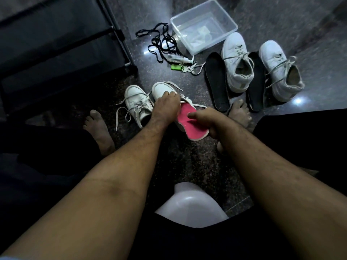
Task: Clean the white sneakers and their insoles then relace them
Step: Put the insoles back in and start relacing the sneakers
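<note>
Two small white sneakers sit on the dark floor between my feet. My left hand (165, 105) grips the right one (159, 89) over its laces. My right hand (203, 119) holds a pink insole (185, 121) that sticks out of that shoe's heel opening. The other small sneaker (137, 100) stands to the left with loose laces. Farther right stand two larger white sneakers (237, 62) (277, 70), each with a black insole (216, 81) (256, 81) lying to its left.
A clear plastic tub (203, 25) sits at the back. Black laces (161, 44), a green tag and keys (180, 67) lie left of it. A dark rack (56, 44) fills the far left. My bare feet (99, 128) (239, 113) flank the shoes. A white stool (189, 205) shows below.
</note>
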Action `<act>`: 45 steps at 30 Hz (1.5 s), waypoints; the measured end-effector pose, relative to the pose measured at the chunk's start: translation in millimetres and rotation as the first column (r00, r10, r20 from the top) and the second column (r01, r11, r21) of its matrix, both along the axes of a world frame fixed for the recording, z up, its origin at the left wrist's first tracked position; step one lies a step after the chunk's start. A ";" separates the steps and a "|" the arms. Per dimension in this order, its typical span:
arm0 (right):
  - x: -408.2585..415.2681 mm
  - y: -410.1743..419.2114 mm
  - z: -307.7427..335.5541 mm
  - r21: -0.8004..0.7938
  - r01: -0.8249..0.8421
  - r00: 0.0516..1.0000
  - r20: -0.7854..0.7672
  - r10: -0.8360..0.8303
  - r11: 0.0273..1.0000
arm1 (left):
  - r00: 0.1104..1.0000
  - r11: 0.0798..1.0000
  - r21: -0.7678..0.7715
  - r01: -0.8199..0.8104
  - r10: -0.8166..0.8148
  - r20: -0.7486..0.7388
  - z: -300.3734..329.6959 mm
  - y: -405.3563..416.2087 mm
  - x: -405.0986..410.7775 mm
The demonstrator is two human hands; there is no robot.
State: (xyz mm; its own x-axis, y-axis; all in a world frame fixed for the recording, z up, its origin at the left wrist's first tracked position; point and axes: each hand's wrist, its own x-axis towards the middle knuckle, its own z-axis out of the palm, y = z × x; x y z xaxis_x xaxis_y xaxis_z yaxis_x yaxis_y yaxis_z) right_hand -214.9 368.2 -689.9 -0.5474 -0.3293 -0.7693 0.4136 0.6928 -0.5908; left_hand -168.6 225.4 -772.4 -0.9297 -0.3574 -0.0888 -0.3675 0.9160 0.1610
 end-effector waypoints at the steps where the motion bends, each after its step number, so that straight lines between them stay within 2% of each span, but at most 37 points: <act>1: -0.5 0.2 -3.4 -0.013 -0.005 1.000 -0.027 0.004 1.000 | 0.999 0.999 0.040 -0.011 0.009 0.033 3.2 -0.1 -1.8; 3: -2.8 0.9 -11.3 0.017 -0.109 0.984 -0.139 0.110 0.994 | 0.997 0.995 0.092 -0.024 0.017 0.074 5.3 -0.4 -3.6; 6: -3.6 -1.3 -12.6 0.192 -0.291 0.885 -0.318 0.340 0.937 | 0.996 0.991 0.123 -0.057 0.049 0.070 2.6 1.0 -4.2; 9: -5.8 -4.5 -10.0 0.315 -0.403 0.771 -0.389 0.505 0.859 | 0.995 0.986 0.135 -0.096 0.094 0.020 3.8 3.9 -4.6; 11: -6.6 -6.3 -10.6 0.355 -0.435 0.732 -0.396 0.554 0.828 | 0.995 0.991 0.105 -0.087 0.092 -0.049 5.4 4.3 -3.2; 14: -7.2 -8.3 -17.7 0.335 -0.430 0.744 -0.394 0.539 0.839 | 0.991 0.999 0.030 -0.022 0.025 -0.128 2.9 3.0 2.0; 17: -9.2 -8.8 -28.8 0.311 -0.407 0.778 -0.375 0.505 0.859 | 0.989 1.000 -0.011 0.022 -0.023 -0.145 0.7 0.0 5.1; 23: -12.4 -11.2 -38.8 0.244 -0.352 0.816 -0.393 0.424 0.904 | 0.993 0.997 0.060 0.040 -0.033 -0.117 0.6 -8.7 -2.0; 30: -12.0 -22.1 -50.9 0.310 -0.384 0.744 -0.454 0.490 0.870 | 0.991 0.990 0.138 -0.027 0.045 -0.124 -6.3 -8.8 -2.2; 39: -12.8 -33.8 -47.3 0.409 -0.476 0.620 -0.473 0.626 0.779 | 0.990 0.990 0.105 -0.089 0.099 -0.099 -5.0 -6.7 -1.0; 41: -11.1 -31.1 -45.0 0.454 -0.444 0.626 -0.460 0.630 0.773 | 0.988 0.987 0.111 -0.116 0.127 -0.091 -4.9 -5.0 -2.3; 43: -12.2 -29.5 -42.6 0.490 -0.355 0.689 -0.438 0.577 0.796 | 0.984 0.983 0.112 -0.143 0.154 -0.090 -5.3 -3.4 -2.9; 45: -15.6 -27.9 -40.9 0.550 -0.334 0.702 -0.397 0.591 0.765 | 0.980 0.980 0.106 -0.166 0.175 -0.090 -4.6 -0.7 -3.2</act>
